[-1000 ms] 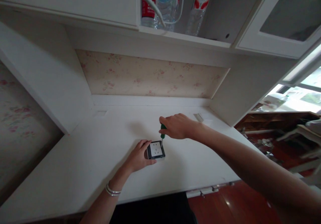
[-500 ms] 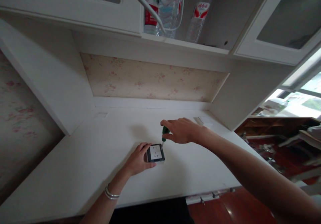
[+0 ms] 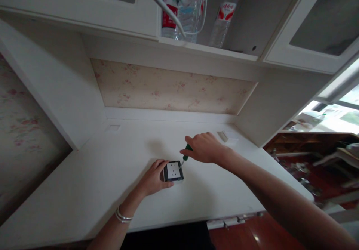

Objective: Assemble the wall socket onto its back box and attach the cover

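A wall socket with a white face and dark frame lies face up on the white desk. My left hand grips it from the left, thumb at the near side and fingers at the far corner. In my right hand is a screwdriver with a green handle. Its shaft slants down to the left, and the tip meets the right part of the socket's frame. What exactly the tip touches there is too small to make out.
A small white block sits at the back right of the desk. Above, an open cabinet holds plastic bottles, and a white cable hangs in front. A side panel rises at the left.
My right hand has shifted slightly right, and the screwdriver now leans more. My left hand and the socket stay nearly in place.
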The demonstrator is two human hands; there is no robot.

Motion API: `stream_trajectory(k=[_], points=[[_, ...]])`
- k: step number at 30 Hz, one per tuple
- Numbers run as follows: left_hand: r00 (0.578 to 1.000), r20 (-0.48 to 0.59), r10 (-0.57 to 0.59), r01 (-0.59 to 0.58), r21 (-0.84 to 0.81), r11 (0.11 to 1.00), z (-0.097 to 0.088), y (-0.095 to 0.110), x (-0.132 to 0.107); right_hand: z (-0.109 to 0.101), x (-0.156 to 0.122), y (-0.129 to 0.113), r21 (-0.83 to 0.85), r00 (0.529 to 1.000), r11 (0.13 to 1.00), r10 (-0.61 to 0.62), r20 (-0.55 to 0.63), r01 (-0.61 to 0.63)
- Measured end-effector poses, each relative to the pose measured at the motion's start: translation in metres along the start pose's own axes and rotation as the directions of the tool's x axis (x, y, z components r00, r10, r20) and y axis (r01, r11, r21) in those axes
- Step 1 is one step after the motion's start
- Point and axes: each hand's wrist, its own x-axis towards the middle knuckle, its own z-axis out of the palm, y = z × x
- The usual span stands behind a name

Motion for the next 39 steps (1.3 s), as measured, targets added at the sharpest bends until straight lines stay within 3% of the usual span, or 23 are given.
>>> stream_trajectory(k=[2, 6, 12, 18, 24, 29, 35, 39], points=[[1.0, 0.001, -0.005, 0.005, -0.001, 1.0, -0.0004, 0.0003, -0.0003, -0.0001, -0.0004, 0.0006, -0.01, 1.0, 1.0, 0.023, 0.012, -0.023], [1.0, 0.004, -0.02, 0.02, -0.001, 1.0, -0.0006, 0.0005, -0.0009, -0.0009, -0.0032, 0.0009, 0.102, 0.998, 0.993, -0.054, 0.023, 0.051], [1.0, -0.003, -0.009, 0.009, -0.011, 1.0, -0.0004, 0.0004, -0.0003, 0.0014, 0.0007, -0.0061, -0.015, 0.995, 0.995, 0.097, 0.014, -0.097], [1.0, -0.006, -0.014, 0.014, -0.008, 1.0, 0.0004, -0.001, -0.0004, -0.0003, -0.0017, -0.0004, 0.154, 0.998, 0.987, -0.049, 0.044, 0.041], [1.0, -0.016, -0.002, 0.002, 0.006, 1.0, 0.0005, 0.0001, 0.0001, 0.0012, 0.0007, -0.0043, 0.018, 0.996, 0.996, 0.085, 0.006, -0.085], [1.0, -0.003, -0.028, 0.028, -0.017, 0.999, 0.0003, 0.0006, 0.0002, 0.001, -0.0016, -0.0008, 0.125, 0.999, 0.991, -0.043, 0.019, 0.04], [1.0, -0.004, -0.022, 0.022, -0.02, 1.0, 0.0, 0.0011, -0.0005, 0.0037, 0.0019, -0.0038, 0.019, 0.998, 0.998, 0.061, -0.009, -0.06], [1.0, 0.002, -0.026, 0.026, -0.025, 0.999, 0.0001, 0.0006, -0.0006, 0.001, 0.0013, -0.0004, 0.085, 0.998, 0.995, -0.058, 0.019, 0.056]])
